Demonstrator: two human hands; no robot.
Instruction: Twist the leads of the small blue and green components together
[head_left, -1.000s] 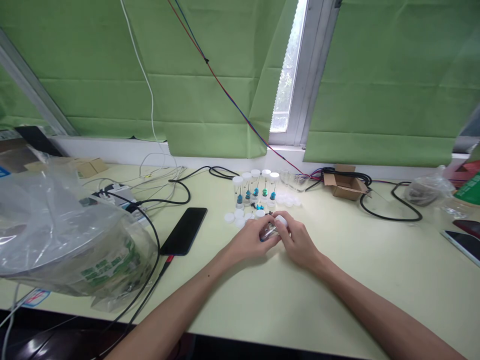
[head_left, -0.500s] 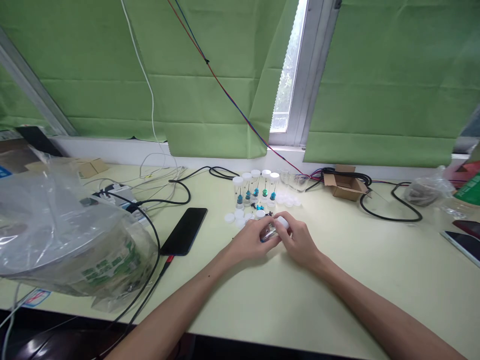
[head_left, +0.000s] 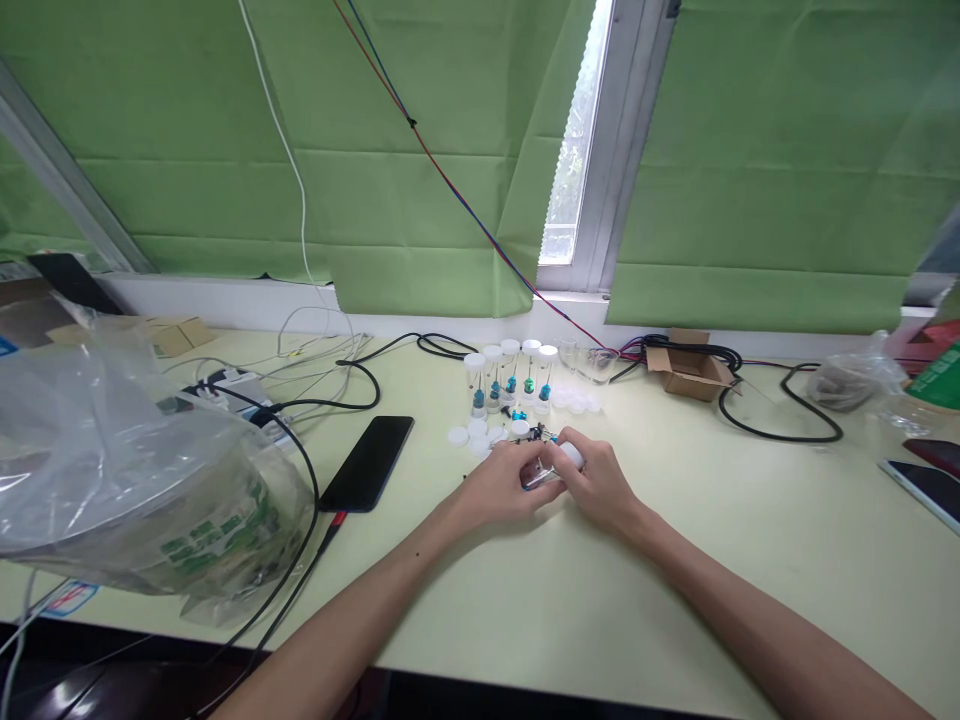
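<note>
Between my hands lies a small clear vial, tilted over, with a white cap at its right end. My left hand is closed around the vial's body. The fingers of my right hand are closed on the white cap. Just beyond stand several capped clear vials, upright in a group, each with a blue or green piece inside. Loose white caps and small dark and blue parts lie in front of them, partly hidden by my left hand.
A black phone with a cable lies to the left, beside a large plastic-bagged tub. Behind the group are clear empty vials and a pile of translucent pieces. An open cardboard box and black cables sit at the back right.
The cap end of the vial and my right fingers have shifted slightly right and down. More of the small dark parts behind my hands now shows. My left hand stays nearly in place.
</note>
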